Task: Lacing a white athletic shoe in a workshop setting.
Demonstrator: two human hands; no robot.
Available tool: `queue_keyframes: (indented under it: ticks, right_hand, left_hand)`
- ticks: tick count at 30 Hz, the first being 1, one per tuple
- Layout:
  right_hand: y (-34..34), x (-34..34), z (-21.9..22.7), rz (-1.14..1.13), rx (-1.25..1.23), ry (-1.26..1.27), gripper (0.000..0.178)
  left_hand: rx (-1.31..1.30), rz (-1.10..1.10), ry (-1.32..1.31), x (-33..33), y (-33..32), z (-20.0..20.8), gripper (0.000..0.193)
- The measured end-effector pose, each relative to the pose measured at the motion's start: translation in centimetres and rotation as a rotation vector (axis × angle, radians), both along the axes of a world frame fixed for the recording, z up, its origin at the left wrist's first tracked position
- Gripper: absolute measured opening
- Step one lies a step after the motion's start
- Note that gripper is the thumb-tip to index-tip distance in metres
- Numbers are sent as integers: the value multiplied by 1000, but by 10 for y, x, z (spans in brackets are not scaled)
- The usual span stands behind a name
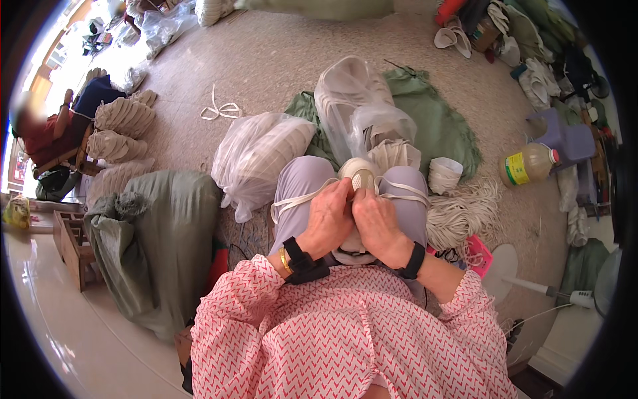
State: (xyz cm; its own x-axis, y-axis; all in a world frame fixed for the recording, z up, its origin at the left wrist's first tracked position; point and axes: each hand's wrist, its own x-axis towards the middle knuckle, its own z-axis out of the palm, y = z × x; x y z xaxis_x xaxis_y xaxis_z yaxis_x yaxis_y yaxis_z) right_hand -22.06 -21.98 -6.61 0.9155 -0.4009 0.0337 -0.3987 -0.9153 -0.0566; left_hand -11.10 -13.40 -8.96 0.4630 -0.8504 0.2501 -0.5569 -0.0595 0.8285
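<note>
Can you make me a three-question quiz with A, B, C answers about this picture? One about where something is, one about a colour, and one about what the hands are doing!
1. Where is the big bottle?
A. on the floor to the person's right
B. on the lap
C. inside a bag

2. What colour is its cap?
A. blue
B. red
C. black

3. What are the left hand and right hand doing?
A. resting flat
B. both gripping the white cord roll
C. waving

Answers: 1 A, it lies on the floor; 2 B, the cap is red; 3 B, both hands' fingers close on the roll.

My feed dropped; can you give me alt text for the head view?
Both bare hands, left hand and right hand, grip a round cream woven piece with flat white straps over lilac-trousered knees. Clear plastic bags of cream goods lie ahead on the floor.
</note>
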Motion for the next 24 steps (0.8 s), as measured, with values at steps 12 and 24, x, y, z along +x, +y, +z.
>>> queue_keyframes:
  ticks: [12, 24]
  right_hand:
    - [-2, 1, 9, -78, 245, -67, 16]
    - [-6, -4, 1, -24, 292, -175, 11]
  left_hand:
    - [18, -3, 101, 2, 1, -4, 25]
    - [-31, 3, 68, 6, 1, 0, 19]
